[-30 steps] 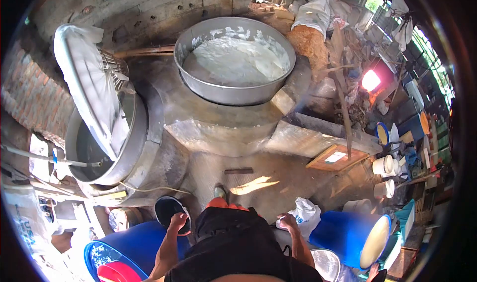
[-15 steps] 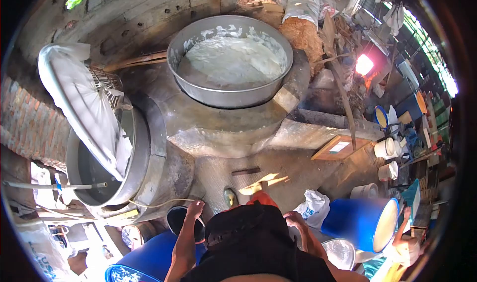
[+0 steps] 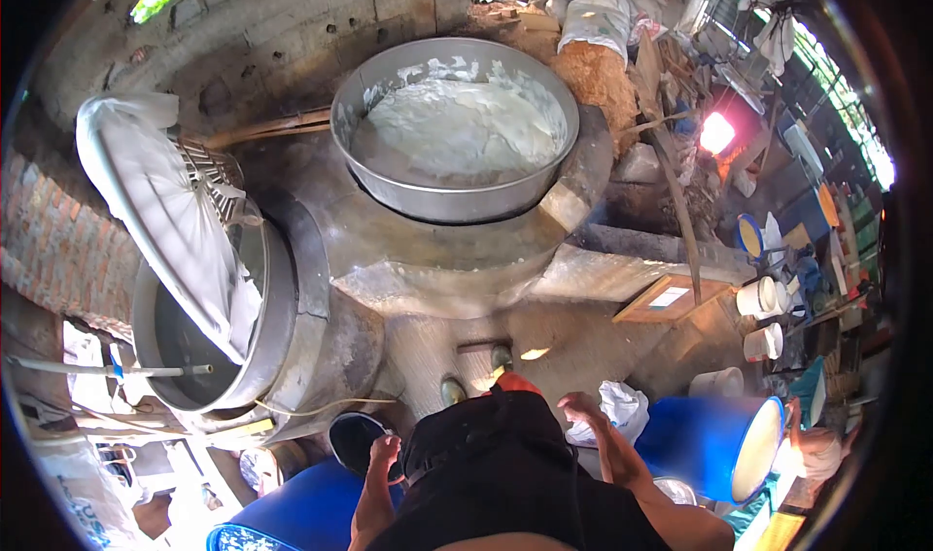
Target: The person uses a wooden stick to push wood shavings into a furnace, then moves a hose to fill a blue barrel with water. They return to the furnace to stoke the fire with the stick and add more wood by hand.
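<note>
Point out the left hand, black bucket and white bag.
Left hand (image 3: 385,450), head view, middle of the hand.
Black bucket (image 3: 351,440), head view, dark inside.
White bag (image 3: 625,411), head view, crumpled side.

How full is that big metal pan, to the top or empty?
Neither: the big metal pan looks partly full. White stuff lies inside, with some bare metal wall above it. I can't tell how deep.

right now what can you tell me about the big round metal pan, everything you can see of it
The big round metal pan is silvery grey, wide and open-topped. It sits upright on a raised masonry base, with a dark line under its front wall. Inside is a white, frothy-looking mass, its surface below the rim; white residue clings to the inner wall. Neither the left hand nor the right hand touches it.
</note>
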{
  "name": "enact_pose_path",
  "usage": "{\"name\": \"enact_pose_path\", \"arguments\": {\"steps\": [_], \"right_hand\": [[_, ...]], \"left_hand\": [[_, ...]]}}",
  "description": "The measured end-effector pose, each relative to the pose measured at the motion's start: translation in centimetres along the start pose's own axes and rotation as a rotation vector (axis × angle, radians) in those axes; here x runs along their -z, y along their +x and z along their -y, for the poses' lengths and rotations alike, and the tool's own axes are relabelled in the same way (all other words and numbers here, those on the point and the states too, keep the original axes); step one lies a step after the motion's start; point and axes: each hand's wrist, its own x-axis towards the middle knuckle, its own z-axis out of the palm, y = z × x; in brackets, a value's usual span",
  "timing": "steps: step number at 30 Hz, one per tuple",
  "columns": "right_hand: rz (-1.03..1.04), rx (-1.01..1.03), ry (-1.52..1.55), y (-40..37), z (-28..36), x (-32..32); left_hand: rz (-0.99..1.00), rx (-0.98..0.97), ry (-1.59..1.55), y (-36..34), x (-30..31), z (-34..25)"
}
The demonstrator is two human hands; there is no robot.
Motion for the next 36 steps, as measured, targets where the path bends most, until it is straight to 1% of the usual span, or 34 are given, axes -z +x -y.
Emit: {"name": "enact_pose_path", "arguments": {"steps": [2, 3, 4, 6, 7, 9, 12, 13, 15, 16, 18, 19, 21, 22, 24, 27, 28, 30, 31, 33, 34, 36], "right_hand": [[0.008, 0.074, -0.184, 0.8, 1.1, 0.8], [0.008, -0.019, 0.118, 0.2, 1.9, 1.4], [0.010, -0.019, 0.116, 0.8, 2.1, 1.4], [-0.001, 0.002, 0.241, 2.3, 2.2, 1.1], [0.000, 0.000, 0.241, 1.6, 3.3, 1.5], [-0.017, 0.038, 0.235, -0.7, 6.1, 2.9], [0.041, 0.031, 0.313, 0.5, 4.7, 1.9], [0.041, 0.031, 0.313, 0.9, 3.8, 1.3], [0.057, -0.004, 0.394, 1.4, 2.4, 0.4], [0.058, -0.004, 0.395, 1.1, 2.5, 0.5], [0.053, -0.029, 0.336, 0.1, 2.5, 0.6], [0.053, -0.032, 0.340, -0.3, 2.4, 0.5], [0.049, -0.035, 0.382, -0.8, 1.6, 0.3], [0.048, -0.038, 0.384, -0.9, 1.1, 0.0], [0.087, -0.091, 0.484, -0.8, 0.4, -0.7], [0.089, -0.069, 0.517, -0.3, -1.3, -2.3], [0.089, -0.071, 0.518, 0.8, -2.4, -3.1], [0.146, 0.026, 0.306, 3.3, -5.0, -4.9], [0.147, 0.024, 0.306, 3.7, -5.8, -5.8], [-0.056, 0.213, 0.235, 4.0, -6.7, -7.0], [-0.054, 0.215, 0.233, 3.3, -6.0, -6.3], [0.011, 0.169, 0.149, 1.3, -3.6, -4.1]], "left_hand": [[0.034, 0.207, -0.265, -2.6, 1.5, -2.3], [0.042, 0.179, -0.192, -0.5, -1.2, 1.8], [0.043, 0.181, -0.193, -0.4, -2.5, 3.5], [-0.074, 0.171, -0.165, -0.5, -4.0, 5.2], [-0.073, 0.173, -0.164, -0.8, -3.9, 5.2], [-0.004, 0.296, -0.302, -1.4, -3.7, 5.4], [0.057, 0.348, -0.317, -1.4, -3.2, 5.4], [0.057, 0.348, -0.316, -1.8, -2.7, 4.9], [-0.007, 0.279, -0.353, -3.6, -0.5, 2.0], [-0.007, 0.280, -0.351, -2.9, -1.1, 3.0], [-0.060, 0.191, -0.357, -1.8, -1.5, 4.2], [-0.057, 0.190, -0.353, -1.7, -1.5, 4.4], [-0.005, 0.159, -0.263, -2.8, 1.0, 1.3], [-0.003, 0.158, -0.261, -2.0, 0.3, 2.3], [-0.082, 0.045, -0.187, -0.3, -1.1, 4.2], [-0.128, 0.051, -0.138, -0.6, 0.4, 1.7], [-0.126, 0.051, -0.136, 0.0, 0.1, 2.1], [0.006, -0.059, 0.041, 1.8, -0.8, 3.5], [0.008, -0.058, 0.041, 1.4, -0.5, 3.0], [-0.023, 0.088, -0.182, 0.4, -0.2, 1.7], [-0.026, 0.090, -0.184, 0.2, -0.5, 1.7], [-0.016, 0.024, -0.150, -0.2, -1.4, 2.5]]}}
